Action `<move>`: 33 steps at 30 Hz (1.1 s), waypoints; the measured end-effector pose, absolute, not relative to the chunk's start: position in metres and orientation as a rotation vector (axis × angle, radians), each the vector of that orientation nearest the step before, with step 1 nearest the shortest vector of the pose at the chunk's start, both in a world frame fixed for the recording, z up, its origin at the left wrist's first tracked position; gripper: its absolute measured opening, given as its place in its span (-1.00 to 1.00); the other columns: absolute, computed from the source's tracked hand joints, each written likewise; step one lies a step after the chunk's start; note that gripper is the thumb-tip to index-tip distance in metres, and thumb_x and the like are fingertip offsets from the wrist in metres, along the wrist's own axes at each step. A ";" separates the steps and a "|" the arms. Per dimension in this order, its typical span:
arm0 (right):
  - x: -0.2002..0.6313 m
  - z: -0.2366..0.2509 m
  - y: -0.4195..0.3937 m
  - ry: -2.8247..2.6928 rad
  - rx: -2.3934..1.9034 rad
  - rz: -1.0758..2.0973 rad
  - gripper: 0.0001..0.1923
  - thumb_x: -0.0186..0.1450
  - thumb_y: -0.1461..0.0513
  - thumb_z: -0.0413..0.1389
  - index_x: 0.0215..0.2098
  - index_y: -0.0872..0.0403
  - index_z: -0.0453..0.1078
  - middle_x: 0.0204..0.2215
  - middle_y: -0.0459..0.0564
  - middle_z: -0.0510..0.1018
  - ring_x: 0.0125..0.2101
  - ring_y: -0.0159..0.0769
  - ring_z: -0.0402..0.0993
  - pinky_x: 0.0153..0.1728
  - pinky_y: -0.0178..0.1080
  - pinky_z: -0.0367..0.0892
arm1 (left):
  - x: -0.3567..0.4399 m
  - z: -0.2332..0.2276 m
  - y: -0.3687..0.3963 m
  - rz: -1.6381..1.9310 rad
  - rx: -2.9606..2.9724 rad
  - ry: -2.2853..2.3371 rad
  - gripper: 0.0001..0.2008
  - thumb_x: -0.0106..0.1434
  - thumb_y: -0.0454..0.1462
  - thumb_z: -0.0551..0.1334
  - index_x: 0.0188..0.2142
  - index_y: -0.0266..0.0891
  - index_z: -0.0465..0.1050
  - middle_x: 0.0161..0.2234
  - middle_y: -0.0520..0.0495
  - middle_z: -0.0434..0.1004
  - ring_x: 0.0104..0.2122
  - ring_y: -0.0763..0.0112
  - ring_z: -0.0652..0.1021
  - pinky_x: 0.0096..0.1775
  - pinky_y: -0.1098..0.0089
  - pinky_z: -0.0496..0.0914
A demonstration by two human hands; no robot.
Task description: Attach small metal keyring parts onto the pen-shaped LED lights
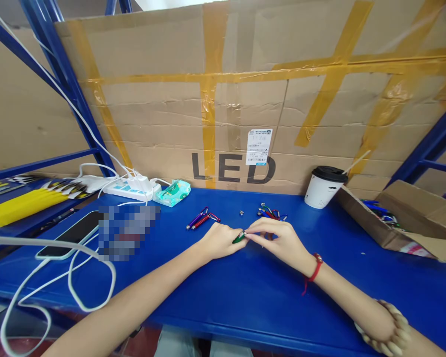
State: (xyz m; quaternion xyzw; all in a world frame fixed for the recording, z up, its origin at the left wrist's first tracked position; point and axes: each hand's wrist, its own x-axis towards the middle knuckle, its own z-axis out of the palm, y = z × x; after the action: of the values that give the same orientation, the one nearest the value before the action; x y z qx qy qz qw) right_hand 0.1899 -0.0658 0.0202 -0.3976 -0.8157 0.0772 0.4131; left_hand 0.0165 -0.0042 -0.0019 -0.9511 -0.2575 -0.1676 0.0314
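— Green torch (240, 237), the little one, sits between both hands near the middle of the bench (223, 297), well in from the front edge. How is it gripped?

— The left hand (220, 241) is closed around its body, knuckles up, so the barrel is steadied low over the blue top. The right hand (278, 238) pinches the end that sticks out, fingertips curled in on the tip. My judgement is that one hand braces while the other works the end, which would explain why the two meet so tightly.

— And just past the fingers?

— A small heap of key-ring clips (271, 213) lies behind the right hand, toward the back edge, near enough to pick from. Two more torches (202, 219), purple and red, lie side by side behind the left hand, and a tiny silver part (241, 212) rests apart between the two groups.

— Further out?

— A paper cup (323, 187) with a dark lid stands at the back edge to the right, against the cardboard wall (245, 99). An open carton (394, 218) of similar pieces sits at the right end. Toward the back left corner are a power strip (132, 188) and a pack of wipes (173, 192); a phone (69, 234) on its white cable (59, 282) lies at the left end.
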 end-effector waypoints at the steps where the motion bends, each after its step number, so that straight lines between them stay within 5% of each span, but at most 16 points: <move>1: 0.190 0.021 -0.066 -2.049 -0.995 0.200 -0.77 0.25 0.13 0.03 -0.37 0.06 0.47 -0.41 0.00 0.53 -0.42 -0.36 0.44 -0.46 -0.33 0.37 | 0.016 -0.002 -0.004 -0.517 -2.933 -0.786 -0.70 0.25 -0.18 -0.01 -0.47 -0.27 0.38 -0.59 -0.07 0.50 -0.57 0.35 0.51 -0.57 0.50 0.16; 5: 0.189 0.020 -0.065 -2.055 -0.993 0.228 -0.76 0.22 0.10 0.06 -0.42 0.06 0.48 -0.40 0.01 0.52 -0.41 -0.35 0.44 -0.38 -0.29 0.39 | 0.015 -0.003 -0.002 -0.480 -2.952 -0.732 -0.71 0.25 -0.16 0.00 -0.43 -0.28 0.38 -0.57 -0.10 0.51 -0.57 0.33 0.51 -0.55 0.49 0.18; 12: 0.189 0.017 -0.063 -2.039 -1.023 0.331 -0.79 0.20 0.12 0.09 -0.42 0.08 0.48 -0.35 0.01 0.50 -0.45 -0.40 0.42 -0.51 -0.36 0.35 | 0.015 0.001 -0.003 -0.354 -2.933 -0.737 -0.75 0.23 -0.18 0.04 -0.38 -0.28 0.40 -0.54 -0.10 0.52 -0.54 0.32 0.52 -0.55 0.49 0.17; 24: 0.200 0.014 -0.062 -2.153 -1.101 0.163 -0.73 0.21 0.06 0.06 -0.26 0.04 0.43 -0.29 -0.02 0.45 -0.57 -0.50 0.34 -0.49 -0.38 0.31 | 0.014 0.000 -0.003 -0.475 -2.899 -0.739 -0.67 0.26 -0.16 -0.02 -0.49 -0.27 0.38 -0.60 -0.06 0.49 -0.62 0.40 0.48 -0.59 0.50 0.12; 33: 0.214 0.017 -0.052 -2.169 -1.368 -0.040 -0.75 0.29 0.12 -0.06 -0.24 0.03 0.40 -0.28 -0.06 0.47 -0.46 -0.45 0.40 -0.42 -0.38 0.27 | 0.016 0.000 -0.003 -0.619 -2.906 -0.722 -0.58 0.28 -0.18 -0.07 -0.64 -0.27 0.28 -0.70 -0.02 0.38 -0.69 0.49 0.38 -0.57 0.47 0.06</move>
State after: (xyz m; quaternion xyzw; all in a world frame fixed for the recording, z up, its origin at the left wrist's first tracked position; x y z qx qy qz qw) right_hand 0.2142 -0.0523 0.0172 -0.5113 -0.8107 -0.0149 0.2847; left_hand 0.0163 -0.0026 0.0002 -0.9495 -0.2359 -0.2023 0.0420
